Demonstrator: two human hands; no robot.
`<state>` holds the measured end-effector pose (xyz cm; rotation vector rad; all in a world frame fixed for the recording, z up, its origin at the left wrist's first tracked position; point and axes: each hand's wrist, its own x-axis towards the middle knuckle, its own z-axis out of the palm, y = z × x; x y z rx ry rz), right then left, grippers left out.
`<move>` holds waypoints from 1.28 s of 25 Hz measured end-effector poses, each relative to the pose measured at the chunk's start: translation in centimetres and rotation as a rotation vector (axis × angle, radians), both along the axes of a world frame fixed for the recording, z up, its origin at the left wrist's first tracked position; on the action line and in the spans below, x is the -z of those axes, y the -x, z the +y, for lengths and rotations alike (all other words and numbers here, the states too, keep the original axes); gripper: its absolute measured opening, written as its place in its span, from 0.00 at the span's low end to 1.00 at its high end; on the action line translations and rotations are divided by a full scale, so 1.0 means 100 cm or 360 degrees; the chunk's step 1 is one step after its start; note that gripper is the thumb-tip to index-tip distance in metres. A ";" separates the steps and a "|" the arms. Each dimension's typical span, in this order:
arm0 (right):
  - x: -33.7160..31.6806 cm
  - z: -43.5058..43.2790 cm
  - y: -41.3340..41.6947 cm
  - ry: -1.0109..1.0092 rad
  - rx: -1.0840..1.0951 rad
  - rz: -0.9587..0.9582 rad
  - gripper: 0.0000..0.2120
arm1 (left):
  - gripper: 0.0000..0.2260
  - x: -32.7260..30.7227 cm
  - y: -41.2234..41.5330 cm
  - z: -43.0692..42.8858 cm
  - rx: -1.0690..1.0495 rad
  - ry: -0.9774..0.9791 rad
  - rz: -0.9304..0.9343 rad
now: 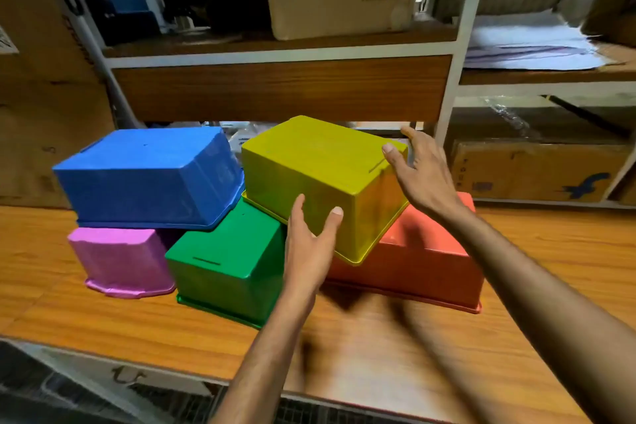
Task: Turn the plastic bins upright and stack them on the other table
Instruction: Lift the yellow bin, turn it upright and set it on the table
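Flanking overturned yellow bin, left hand, right hand, fingers spread wide, wooden table, cluttered shelves

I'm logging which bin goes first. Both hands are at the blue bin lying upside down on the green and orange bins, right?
Not blue: the head view shows the left hand and right hand at the yellow bin, upside down on the green bin and orange bin. The blue bin lies further left, with no hand on it.
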<state>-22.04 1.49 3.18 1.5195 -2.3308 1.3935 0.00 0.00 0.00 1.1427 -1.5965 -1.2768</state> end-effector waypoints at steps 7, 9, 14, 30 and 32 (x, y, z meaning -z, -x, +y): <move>0.013 -0.030 0.012 -0.0190 -0.0040 -0.0662 0.41 | 0.31 0.010 0.004 -0.016 0.0137 -0.0212 0.0116; 0.009 -0.026 0.013 -0.0176 -0.0093 -0.0777 0.41 | 0.27 0.011 0.005 -0.016 0.0131 -0.0207 0.0161; -0.004 -0.011 0.007 0.0038 -0.0086 -0.0846 0.27 | 0.24 0.021 0.011 -0.015 0.0091 -0.0083 0.0182; -0.019 0.109 0.023 0.0475 0.0137 -0.1110 0.34 | 0.25 -0.042 0.062 0.004 0.0121 -0.0327 0.0922; -0.022 0.128 0.017 0.0350 0.0077 -0.0843 0.33 | 0.21 -0.046 0.070 0.014 0.0121 -0.0321 0.1019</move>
